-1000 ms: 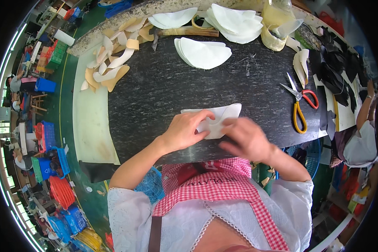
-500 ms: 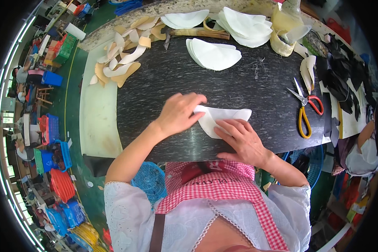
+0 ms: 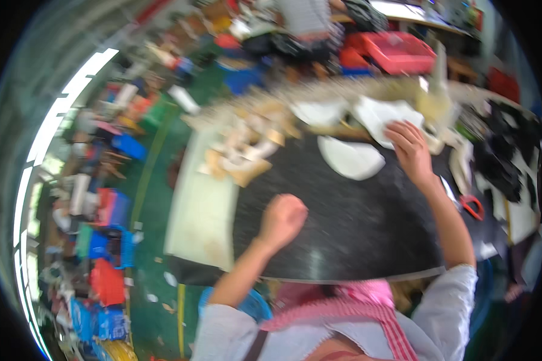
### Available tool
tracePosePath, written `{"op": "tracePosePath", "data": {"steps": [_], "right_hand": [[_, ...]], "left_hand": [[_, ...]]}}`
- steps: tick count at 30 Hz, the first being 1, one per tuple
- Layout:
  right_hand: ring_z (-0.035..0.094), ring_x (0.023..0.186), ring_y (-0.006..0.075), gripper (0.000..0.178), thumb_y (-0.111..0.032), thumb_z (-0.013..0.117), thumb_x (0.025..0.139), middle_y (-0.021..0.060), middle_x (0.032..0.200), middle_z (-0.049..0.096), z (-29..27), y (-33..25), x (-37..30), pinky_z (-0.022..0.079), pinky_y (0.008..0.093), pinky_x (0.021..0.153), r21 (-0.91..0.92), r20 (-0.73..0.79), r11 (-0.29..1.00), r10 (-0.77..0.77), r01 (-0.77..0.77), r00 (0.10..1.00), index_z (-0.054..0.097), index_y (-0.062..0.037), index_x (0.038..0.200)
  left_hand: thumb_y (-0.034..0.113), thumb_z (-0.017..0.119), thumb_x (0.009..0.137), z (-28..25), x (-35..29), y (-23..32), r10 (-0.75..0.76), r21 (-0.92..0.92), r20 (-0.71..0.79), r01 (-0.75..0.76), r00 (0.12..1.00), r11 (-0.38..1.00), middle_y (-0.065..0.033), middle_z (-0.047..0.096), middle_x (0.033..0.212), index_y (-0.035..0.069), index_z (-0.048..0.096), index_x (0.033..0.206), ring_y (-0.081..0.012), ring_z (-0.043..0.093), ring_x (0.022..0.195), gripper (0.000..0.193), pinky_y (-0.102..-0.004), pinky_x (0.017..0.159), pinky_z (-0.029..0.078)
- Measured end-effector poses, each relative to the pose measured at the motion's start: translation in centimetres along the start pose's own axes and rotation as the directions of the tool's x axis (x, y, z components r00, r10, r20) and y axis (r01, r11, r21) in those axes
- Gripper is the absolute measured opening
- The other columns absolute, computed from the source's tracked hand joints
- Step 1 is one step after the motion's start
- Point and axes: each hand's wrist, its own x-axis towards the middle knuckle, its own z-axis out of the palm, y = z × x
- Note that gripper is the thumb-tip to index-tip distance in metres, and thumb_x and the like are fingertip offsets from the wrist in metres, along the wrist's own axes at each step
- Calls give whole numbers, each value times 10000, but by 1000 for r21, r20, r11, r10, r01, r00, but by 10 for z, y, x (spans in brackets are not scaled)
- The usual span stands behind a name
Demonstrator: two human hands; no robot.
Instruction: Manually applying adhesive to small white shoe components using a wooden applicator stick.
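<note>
My right hand (image 3: 409, 150) reaches to the far right of the black work surface (image 3: 343, 231), its fingers stretched over the near right edge of a stack of white curved pieces (image 3: 379, 114). Whether the fingertips pinch a piece is blurred. Above the middle left of the surface is my left hand (image 3: 283, 219), its fingers curled and smeared by motion; no piece shows in it. Between the hands and farther back lies a smaller pile of white half-moon pieces (image 3: 352, 159). More white pieces (image 3: 320, 112) lie at the back edge.
Tan and white curved pieces (image 3: 247, 144) are heaped at the back left beside a pale board (image 3: 202, 210). Scissors with a red handle (image 3: 473, 207) lie at the right, near black scraps (image 3: 498, 156). A yellowish container (image 3: 433, 111) stands at the back right. A red tray (image 3: 397, 53) is beyond the table.
My hands have parted from the white piece they were on, and it no longer shows in front of me. The right hand has moved far and right to the stack. The whole view has shifted.
</note>
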Motion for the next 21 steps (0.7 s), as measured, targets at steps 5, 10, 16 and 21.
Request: {"op": "tracePosePath", "data": {"steps": [5, 10, 16, 21], "right_hand": [[483, 1160, 356, 546, -155, 804, 612, 164, 1221, 521, 53, -13, -40, 377, 445, 999, 196, 248, 967, 114, -165, 962, 614, -16, 1104], [571, 886, 294, 257, -104, 745, 671, 93, 952, 606, 56, -36, -67, 463, 405, 781, 185, 186, 982, -3, -32, 983, 652, -62, 907], [663, 795, 258, 51, -109, 736, 730, 68, 861, 700, 55, -48, -48, 525, 361, 718, 370, 230, 883, 214, -289, 949, 693, -84, 741], [666, 981, 292, 274, -153, 610, 832, 188, 1047, 675, 77, -43, -45, 513, 372, 847, 419, 433, 743, 341, -521, 834, 687, -47, 1073]], "left_hand": [[77, 684, 785, 31, -14, -3, 74, -65, 54, -71, 996, 995, -86, 607, 977, 51, 624, 884, -287, 577, 970, 118, -380, 845, 476], [68, 674, 804, 40, -18, 15, -4, -128, 96, 16, 995, 992, -81, 571, 1060, 45, 605, 913, -281, 568, 1013, 132, -376, 897, 465], [128, 664, 818, 45, 38, 19, 307, -88, 150, -296, 940, 951, -139, 469, 1330, 69, 533, 1222, -305, 465, 1229, 429, -424, 1020, 387], [211, 678, 812, 78, 73, 22, 511, 48, 120, -519, 851, 854, -171, 373, 1445, 80, 419, 1391, -347, 368, 1335, 648, -522, 1075, 282]]}}
